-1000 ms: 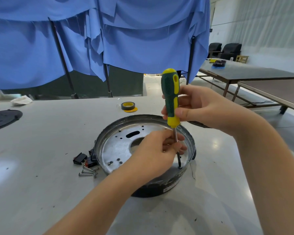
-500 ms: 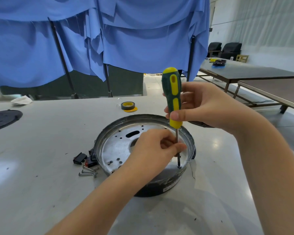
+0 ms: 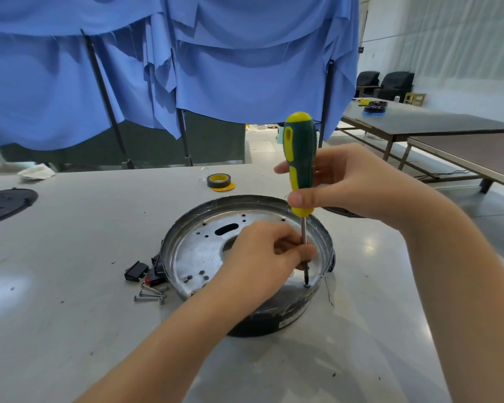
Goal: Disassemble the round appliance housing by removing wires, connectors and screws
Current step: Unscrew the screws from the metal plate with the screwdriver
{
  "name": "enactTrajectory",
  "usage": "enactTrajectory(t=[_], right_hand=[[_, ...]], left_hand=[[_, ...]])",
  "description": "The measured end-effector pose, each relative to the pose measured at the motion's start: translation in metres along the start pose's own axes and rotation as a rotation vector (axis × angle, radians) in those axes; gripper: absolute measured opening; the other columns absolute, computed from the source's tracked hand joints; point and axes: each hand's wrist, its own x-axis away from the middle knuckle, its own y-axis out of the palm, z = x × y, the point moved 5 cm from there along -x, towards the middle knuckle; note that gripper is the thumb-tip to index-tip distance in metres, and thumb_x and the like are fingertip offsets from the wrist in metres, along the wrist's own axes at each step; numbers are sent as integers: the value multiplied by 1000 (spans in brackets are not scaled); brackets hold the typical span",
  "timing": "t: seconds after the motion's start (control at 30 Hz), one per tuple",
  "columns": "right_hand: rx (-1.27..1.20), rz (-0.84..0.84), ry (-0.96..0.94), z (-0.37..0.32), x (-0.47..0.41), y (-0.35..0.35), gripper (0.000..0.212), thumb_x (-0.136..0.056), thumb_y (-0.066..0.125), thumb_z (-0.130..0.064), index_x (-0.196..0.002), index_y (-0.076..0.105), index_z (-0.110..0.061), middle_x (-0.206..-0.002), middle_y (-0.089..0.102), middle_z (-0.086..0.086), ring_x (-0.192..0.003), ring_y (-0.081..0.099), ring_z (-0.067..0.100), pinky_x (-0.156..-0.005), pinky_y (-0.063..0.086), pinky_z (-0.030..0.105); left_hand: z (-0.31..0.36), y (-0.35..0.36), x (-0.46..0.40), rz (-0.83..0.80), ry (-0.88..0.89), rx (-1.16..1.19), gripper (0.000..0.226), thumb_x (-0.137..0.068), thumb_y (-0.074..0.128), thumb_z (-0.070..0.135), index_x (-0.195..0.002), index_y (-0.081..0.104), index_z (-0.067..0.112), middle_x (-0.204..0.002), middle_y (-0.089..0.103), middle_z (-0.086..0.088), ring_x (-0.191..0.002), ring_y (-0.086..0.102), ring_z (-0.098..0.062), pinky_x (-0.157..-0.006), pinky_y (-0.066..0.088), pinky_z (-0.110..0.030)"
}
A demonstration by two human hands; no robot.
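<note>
On the grey desk [image 3: 70, 330] are seen the round housing [image 3: 274, 318], loose screws [image 3: 150, 295], black connectors [image 3: 136, 271], a tape roll [image 3: 219, 180], a dark disc [image 3: 6, 203] and a white cloth [image 3: 37, 171].

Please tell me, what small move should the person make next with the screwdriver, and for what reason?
Probably keep turning the screwdriver with the right hand. Its tip sits on a screw near the housing rim, the shaft stands upright, and the left hand pinches the shaft to steady it. Loose screws beside the housing suggest this one comes out next.
</note>
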Motion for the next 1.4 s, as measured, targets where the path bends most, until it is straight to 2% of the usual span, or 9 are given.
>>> enactTrajectory(t=[0.2,0.33,0.47,0.63,0.8,1.0,1.13,1.33,1.4], right_hand=[[-117,-67,-13,-1,2,3,41,-81,67,0,-119,61,-11,-97,75,4,-94,72,18,-81,56,25],[-195,-142,-7,-1,4,5,44,-88,54,9,-128,52,-10,-102,74,6,-99,70,19,-81,55,24],[-222,-211,1,-2,5,5,54,-80,66,-7,-129,51,-21,-105,73,4,-102,69,20,-82,55,24],[-74,-112,14,0,1,6,44,-63,82,-31,-105,71,-30,-89,73,-4,-86,71,12,-73,53,16],[-117,-100,12,1,2,2,55,-61,78,-22,-114,66,-16,-95,74,8,-91,72,22,-84,57,31],[-241,-192,3,3,6,1,51,-78,60,-7,-128,52,-11,-104,73,10,-101,69,19,-81,53,23],[-296,-224,30,9,8,-4,55,-85,56,-3,-137,44,-15,-112,71,11,-105,68,20,-78,53,20],[-179,-99,44,13,3,-7,45,-68,81,-17,-110,64,-21,-93,74,-7,-90,70,10,-73,54,18],[-136,-24,44,14,0,-8,51,-60,80,-22,-108,65,-20,-93,74,0,-87,71,15,-73,56,20]], left_hand=[[-2,-2,1,25,-19,-48,13,-80,75,32,-74,67,24,-71,73,8,-68,69,-5,-77,58,-34],[-1,5,1,-69,-34,-19,9,-87,68,21,-85,67,30,-84,74,6,-81,70,-4,-86,56,-29],[0,5,2,-72,-34,13,15,-85,70,14,-77,69,27,-79,75,5,-75,71,-4,-81,56,-25],[1,3,2,9,-20,-95,12,-78,77,23,-70,69,28,-74,74,7,-73,69,-5,-82,56,-32],[2,1,2,18,-19,-160,12,-77,78,32,-71,68,28,-73,72,7,-71,68,-5,-79,57,-31],[0,7,2,-116,-22,19,13,-92,62,18,-91,65,30,-88,74,10,-85,69,1,-85,53,-20],[-1,8,2,-125,-35,65,16,-92,60,10,-89,67,25,-84,75,8,-80,71,-2,-75,53,-13],[0,5,2,-34,-10,9,25,-86,69,12,-74,68,34,-78,74,12,-73,71,-3,-78,55,-23],[-1,4,2,-18,-16,-15,25,-84,71,15,-71,68,36,-76,74,14,-72,70,-1,-81,56,-27]])
